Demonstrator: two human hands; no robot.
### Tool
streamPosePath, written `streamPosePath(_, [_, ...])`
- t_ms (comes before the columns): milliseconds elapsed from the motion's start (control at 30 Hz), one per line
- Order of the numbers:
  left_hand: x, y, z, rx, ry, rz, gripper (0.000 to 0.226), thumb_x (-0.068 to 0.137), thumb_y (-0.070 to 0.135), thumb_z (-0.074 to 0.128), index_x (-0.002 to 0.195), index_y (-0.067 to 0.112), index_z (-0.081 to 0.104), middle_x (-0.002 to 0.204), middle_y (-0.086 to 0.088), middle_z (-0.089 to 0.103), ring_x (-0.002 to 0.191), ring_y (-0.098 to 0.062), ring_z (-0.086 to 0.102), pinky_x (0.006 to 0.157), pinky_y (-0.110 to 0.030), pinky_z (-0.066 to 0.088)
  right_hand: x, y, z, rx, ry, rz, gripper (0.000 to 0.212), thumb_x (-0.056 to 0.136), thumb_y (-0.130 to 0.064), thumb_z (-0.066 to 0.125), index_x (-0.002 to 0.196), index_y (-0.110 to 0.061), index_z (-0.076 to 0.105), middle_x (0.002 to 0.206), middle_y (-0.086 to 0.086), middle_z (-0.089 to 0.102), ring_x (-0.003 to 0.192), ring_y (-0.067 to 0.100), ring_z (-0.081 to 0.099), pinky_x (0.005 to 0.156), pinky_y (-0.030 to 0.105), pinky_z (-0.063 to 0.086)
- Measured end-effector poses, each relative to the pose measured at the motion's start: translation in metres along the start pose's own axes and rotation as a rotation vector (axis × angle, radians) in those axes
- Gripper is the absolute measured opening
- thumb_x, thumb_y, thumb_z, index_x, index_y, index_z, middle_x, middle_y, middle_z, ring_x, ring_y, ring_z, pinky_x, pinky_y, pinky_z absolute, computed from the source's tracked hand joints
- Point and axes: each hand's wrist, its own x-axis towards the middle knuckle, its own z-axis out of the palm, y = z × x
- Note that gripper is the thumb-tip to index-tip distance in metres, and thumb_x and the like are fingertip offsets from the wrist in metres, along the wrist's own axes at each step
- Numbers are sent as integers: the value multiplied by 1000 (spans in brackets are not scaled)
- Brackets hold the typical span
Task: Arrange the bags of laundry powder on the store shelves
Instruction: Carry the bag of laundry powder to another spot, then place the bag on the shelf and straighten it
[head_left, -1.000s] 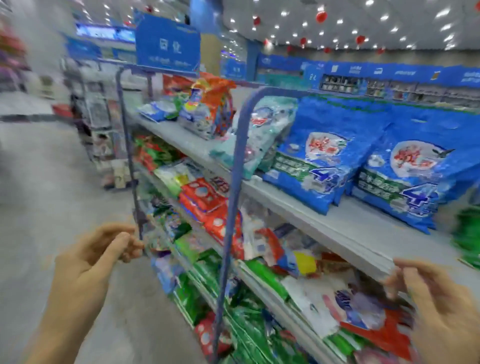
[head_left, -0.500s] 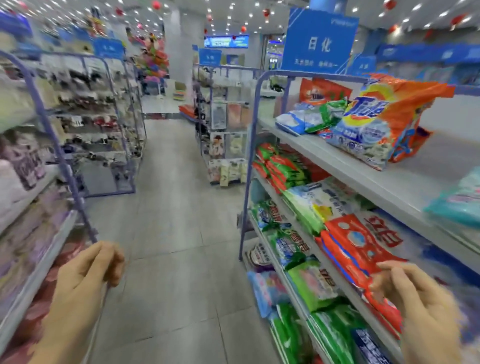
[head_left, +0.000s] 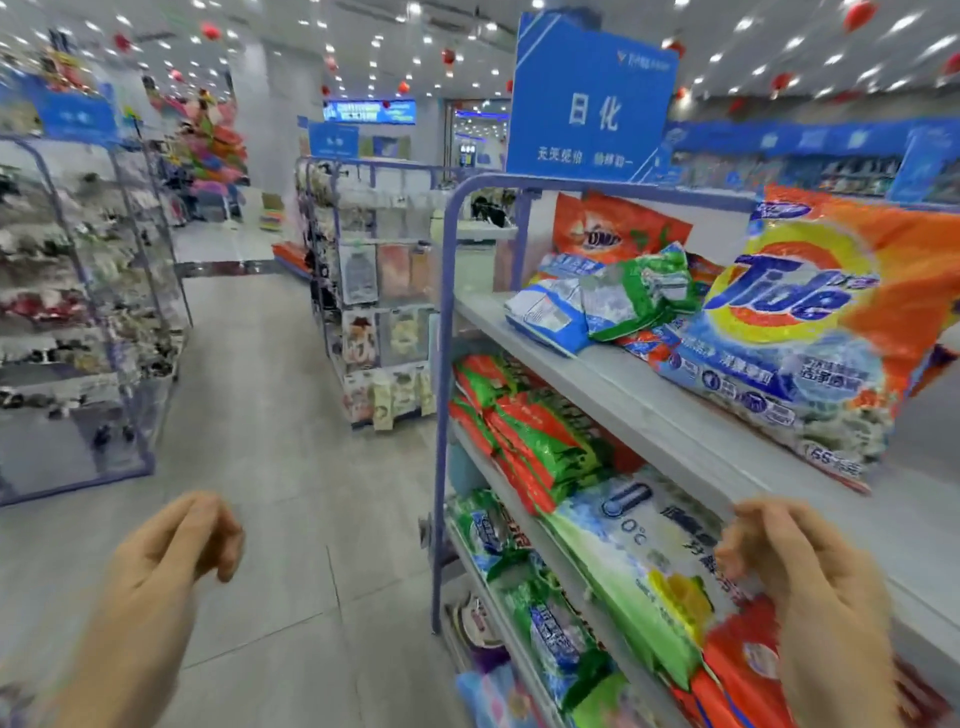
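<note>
A grey shelf rack (head_left: 649, 400) with a blue frame fills the right side. On its top shelf lies a big orange Tide bag (head_left: 810, 332), with a small blue-white bag (head_left: 550, 317), a green bag (head_left: 639, 291) and an orange bag (head_left: 608, 234) behind it. Red-and-green bags (head_left: 524, 431) and a white-green bag (head_left: 628, 566) lie on the shelf below. My right hand (head_left: 810, 587) hovers in front of that lower shelf, fingers loosely curled, holding nothing. My left hand (head_left: 166, 561) hangs over the aisle floor, loosely curled and empty.
The tiled aisle floor (head_left: 270, 415) runs ahead between racks. A rack of small goods (head_left: 78, 312) stands on the left and another rack (head_left: 374, 291) stands ahead in the middle. A blue sign (head_left: 587, 109) tops the laundry rack.
The view has swung left along the rack, from the blue bags to the Tide bag at its end. Both hands stay empty and low in the frame.
</note>
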Motion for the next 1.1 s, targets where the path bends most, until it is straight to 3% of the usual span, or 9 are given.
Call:
streamPosePath(100, [51, -18, 36, -1, -83, 87, 43, 101, 19, 38, 65, 18, 61, 48, 5, 47, 45, -7, 41, 46, -30, 31, 42, 4, 18, -28, 6, -33, 34, 75, -48, 54, 83, -19, 71, 62, 6, 62, 57, 16, 57, 56, 18, 52])
streamPosePath(233, [114, -36, 88, -72, -173, 146, 35, 90, 40, 49, 67, 15, 58, 49, 2, 47, 47, -9, 41, 48, -13, 38, 85, 15, 32, -48, 97, -106, 29, 78, -42, 53, 81, -20, 72, 63, 2, 63, 60, 15, 59, 58, 21, 53])
streamPosePath(400, [199, -77, 157, -115, -352, 168, 37, 100, 15, 40, 68, 17, 59, 51, 1, 46, 50, -13, 41, 50, -15, 39, 131, 39, 44, -124, 237, -152, 26, 84, -33, 49, 81, -20, 72, 64, 1, 63, 60, 13, 59, 59, 20, 54])
streamPosePath(567, [283, -98, 228, -218, -543, 144, 35, 96, 30, 45, 67, 15, 60, 50, 0, 46, 49, -10, 41, 46, -17, 35, 179, 53, 78, -308, 349, -156, 22, 81, -33, 51, 82, -26, 72, 67, 2, 66, 61, 12, 61, 60, 19, 54])
streamPosePath(667, [321, -102, 265, -269, -652, 113, 37, 84, 46, 48, 67, 15, 59, 49, 0, 47, 45, -5, 41, 44, -26, 26, 219, 57, 106, -571, 294, -174, 18, 87, -24, 54, 75, -25, 68, 69, -1, 67, 60, 9, 61, 59, 17, 51])
streamPosePath(800, [362, -120, 308, -297, -759, 113, 34, 97, 17, 43, 67, 14, 59, 48, 2, 48, 46, -5, 40, 45, -12, 32, 284, 72, 142, -1180, 83, -147, 9, 92, -16, 58, 96, -18, 66, 76, -8, 67, 68, 10, 62, 63, 25, 47])
streamPosePath(867, [371, -127, 325, -318, -805, 100, 33, 96, 15, 45, 66, 10, 59, 48, 3, 48, 47, -5, 40, 47, -11, 33, 316, 90, 156, -1438, -26, -49, 27, 94, -25, 54, 119, -15, 60, 108, 1, 66, 96, 16, 61, 81, 30, 47])
streamPosePath(967, [374, -133, 343, -384, -846, 103, 36, 96, 5, 44, 62, 8, 55, 47, 5, 49, 46, -1, 41, 48, -8, 36, 355, 119, 172, -1642, -107, 109, 52, 96, -40, 48, 139, -13, 38, 145, 9, 37, 132, 25, 34, 104, 39, 37])
streamPosePath(1100, [375, -141, 354, -441, -966, 157, 30, 90, 30, 47, 71, 8, 55, 51, 3, 46, 50, -8, 40, 51, -22, 34, 379, 153, 183, -1903, 50, 137, 70, 87, -62, 46, 134, -12, 36, 135, 11, 39, 125, 29, 36, 94, 42, 37])
